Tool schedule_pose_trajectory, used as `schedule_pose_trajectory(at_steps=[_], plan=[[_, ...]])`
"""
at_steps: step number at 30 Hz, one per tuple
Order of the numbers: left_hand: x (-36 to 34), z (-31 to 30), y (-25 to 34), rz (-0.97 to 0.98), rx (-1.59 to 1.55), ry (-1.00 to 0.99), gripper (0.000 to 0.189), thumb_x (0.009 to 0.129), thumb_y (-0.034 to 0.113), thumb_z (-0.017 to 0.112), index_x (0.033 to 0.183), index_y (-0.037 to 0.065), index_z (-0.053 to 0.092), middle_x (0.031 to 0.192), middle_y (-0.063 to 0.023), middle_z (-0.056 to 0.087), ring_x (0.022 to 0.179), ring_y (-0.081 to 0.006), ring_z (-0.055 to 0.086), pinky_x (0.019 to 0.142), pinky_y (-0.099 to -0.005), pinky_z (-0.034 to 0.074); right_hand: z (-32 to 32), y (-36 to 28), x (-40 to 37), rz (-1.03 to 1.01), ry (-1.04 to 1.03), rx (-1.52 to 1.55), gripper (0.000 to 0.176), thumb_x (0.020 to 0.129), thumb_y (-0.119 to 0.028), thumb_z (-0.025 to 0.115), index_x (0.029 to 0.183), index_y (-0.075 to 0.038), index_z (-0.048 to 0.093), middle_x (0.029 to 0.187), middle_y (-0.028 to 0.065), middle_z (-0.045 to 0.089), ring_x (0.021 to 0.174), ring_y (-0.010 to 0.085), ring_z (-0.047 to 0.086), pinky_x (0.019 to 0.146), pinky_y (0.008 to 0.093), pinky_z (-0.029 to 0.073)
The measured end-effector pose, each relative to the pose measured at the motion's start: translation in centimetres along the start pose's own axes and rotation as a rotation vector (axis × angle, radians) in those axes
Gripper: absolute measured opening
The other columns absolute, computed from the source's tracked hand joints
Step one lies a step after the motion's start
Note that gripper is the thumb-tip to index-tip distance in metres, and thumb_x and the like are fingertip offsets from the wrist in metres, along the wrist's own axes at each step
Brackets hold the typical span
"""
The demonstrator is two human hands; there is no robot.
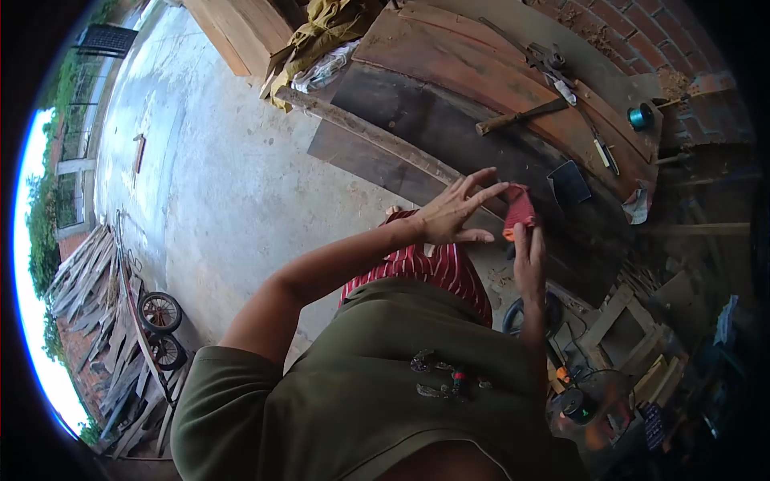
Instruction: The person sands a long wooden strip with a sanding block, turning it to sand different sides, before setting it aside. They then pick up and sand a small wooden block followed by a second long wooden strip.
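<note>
A small red cloth-like piece with an orange lower edge is over the dark workbench. My right hand pinches its lower end between thumb and fingers. My left hand is just left of it with fingers spread, the fingertips close to its upper edge; whether they touch it is unclear. On the bench beyond lie a dark square sheet, a hammer, a knife-like tool and a crumpled paper piece.
A teal spool and metal tools sit at the bench's far side. Wooden boards and a tan cloth are beyond. Wheels and stacked wood are at left; a wooden frame is at right.
</note>
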State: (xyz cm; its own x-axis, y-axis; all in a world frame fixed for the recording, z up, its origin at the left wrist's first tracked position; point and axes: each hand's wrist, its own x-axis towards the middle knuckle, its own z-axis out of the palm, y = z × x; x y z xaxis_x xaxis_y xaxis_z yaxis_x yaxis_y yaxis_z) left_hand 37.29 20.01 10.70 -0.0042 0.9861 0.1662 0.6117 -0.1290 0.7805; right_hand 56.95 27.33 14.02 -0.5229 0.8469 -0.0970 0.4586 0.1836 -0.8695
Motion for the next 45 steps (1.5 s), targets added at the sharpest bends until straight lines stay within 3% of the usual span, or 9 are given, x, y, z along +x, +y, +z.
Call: schedule_pose_trajectory(at_steps=[5, 7, 12, 16, 25, 29, 35, 40, 45], plan=[[1.3, 0.8, 0.4, -0.288, -0.124, 0.135, 0.075, 0.082, 0.028, 0.070, 0.147, 0.016, 0.034, 0.141, -0.0167, 0.038, 0.125, -0.0344, 0.045, 0.100, -0.0421, 0.045, 1.0, 3.1, 1.8, -0.255, 0.000, -0.243, 0.048, 0.104, -0.035, 0.042, 0.139, -0.003, 0.046, 0.133, 0.0193, 0.054, 0.125, 0.0330, 0.051, 0.106, 0.0446, 0.036], [1.6, 0.1, -0.1, 0.152, 0.380, 0.139, 0.072, 0.081, 0.024, 0.069, 0.145, 0.015, 0.036, 0.138, -0.0147, 0.041, 0.123, -0.0313, 0.049, 0.094, -0.0368, 0.049, 0.0, 5.4, 1.6, -0.304, 0.084, -0.474, 0.051, 0.103, -0.037, 0.042, 0.144, -0.007, 0.043, 0.137, 0.0160, 0.052, 0.126, 0.0324, 0.050, 0.109, 0.0471, 0.034], [0.1, 2.9, -2.7, 0.327, 0.651, 0.062, 0.057, 0.087, 0.045, 0.058, 0.132, 0.010, 0.054, 0.130, -0.0085, 0.048, 0.123, -0.0279, 0.047, 0.118, -0.0571, 0.018, 1.3, 8.5, 1.0, -0.322, 0.015, -0.983, 0.051, 0.100, -0.039, 0.045, 0.146, -0.016, 0.042, 0.132, 0.0107, 0.054, 0.122, 0.0280, 0.051, 0.109, 0.0506, 0.031], [0.2, 3.1, -6.4, 0.180, 0.637, 0.090, 0.052, 0.090, 0.044, 0.057, 0.130, 0.012, 0.057, 0.119, -0.0061, 0.055, 0.121, -0.0237, 0.048, 0.119, -0.0557, 0.018, 1.7, 8.7, 0.9, -0.316, 0.056, -0.978, 0.051, 0.099, -0.040, 0.048, 0.145, -0.019, 0.043, 0.126, 0.0102, 0.056, 0.115, 0.0273, 0.054, 0.109, 0.0489, 0.031], [-7.5, -11.8, -17.3, 0.129, 0.826, 0.131, 0.061, 0.087, 0.034, 0.061, 0.144, 0.023, 0.044, 0.125, -0.0015, 0.050, 0.125, -0.0178, 0.046, 0.116, -0.0612, 0.019, 2.1, 8.1, 0.9, -0.263, 0.011, -1.045, 0.050, 0.099, -0.037, 0.049, 0.145, -0.018, 0.043, 0.120, 0.0122, 0.056, 0.112, 0.0309, 0.054, 0.106, 0.0498, 0.035], [-11.6, -19.9, -23.0, 0.139, 0.925, 0.156, 0.069, 0.084, 0.016, 0.058, 0.149, 0.018, 0.037, 0.136, -0.0051, 0.045, 0.127, -0.0241, 0.044, 0.111, -0.0439, 0.037, 2.3, 7.6, 0.8, -0.244, -0.003, -1.074, 0.049, 0.099, -0.035, 0.048, 0.145, -0.018, 0.042, 0.121, 0.0137, 0.054, 0.113, 0.0334, 0.052, 0.105, 0.0513, 0.034], [-16.0, -30.1, -28.9, -0.160, 0.969, 0.244, 0.065, 0.086, 0.009, 0.053, 0.149, 0.015, 0.037, 0.135, -0.0072, 0.044, 0.122, -0.0284, 0.047, 0.103, -0.0399, 0.041, 2.6, 7.2, 0.8, -0.187, -0.020, -1.099, 0.049, 0.099, -0.031, 0.049, 0.145, -0.017, 0.040, 0.125, 0.0137, 0.052, 0.117, 0.0339, 0.050, 0.106, 0.0518, 0.034], [-14.0, -30.3, -28.2, -0.488, 0.780, 0.774, 0.076, 0.080, -0.004, 0.051, 0.151, 0.015, 0.031, 0.137, -0.0148, 0.042, 0.122, -0.0374, 0.041, 0.101, -0.0494, 0.036, 2.9, 6.7, 0.8, -0.171, -0.037, -1.118, 0.048, 0.100, -0.028, 0.049, 0.146, -0.018, 0.039, 0.126, 0.0130, 0.052, 0.118, 0.0332, 0.049, 0.106, 0.0515, 0.034], [-8.1, -19.3, -19.5, 0.057, 0.778, 0.051, 0.051, 0.091, 0.020, 0.052, 0.142, 0.014, 0.048, 0.131, -0.0059, 0.048, 0.119, -0.0227, 0.047, 0.103, -0.0377, 0.039, 2.6, 5.9, 0.9, -0.119, -0.095, -1.126, 0.048, 0.100, -0.027, 0.049, 0.146, -0.017, 0.038, 0.127, 0.0135, 0.051, 0.118, 0.0334, 0.049, 0.106, 0.0511, 0.034]])
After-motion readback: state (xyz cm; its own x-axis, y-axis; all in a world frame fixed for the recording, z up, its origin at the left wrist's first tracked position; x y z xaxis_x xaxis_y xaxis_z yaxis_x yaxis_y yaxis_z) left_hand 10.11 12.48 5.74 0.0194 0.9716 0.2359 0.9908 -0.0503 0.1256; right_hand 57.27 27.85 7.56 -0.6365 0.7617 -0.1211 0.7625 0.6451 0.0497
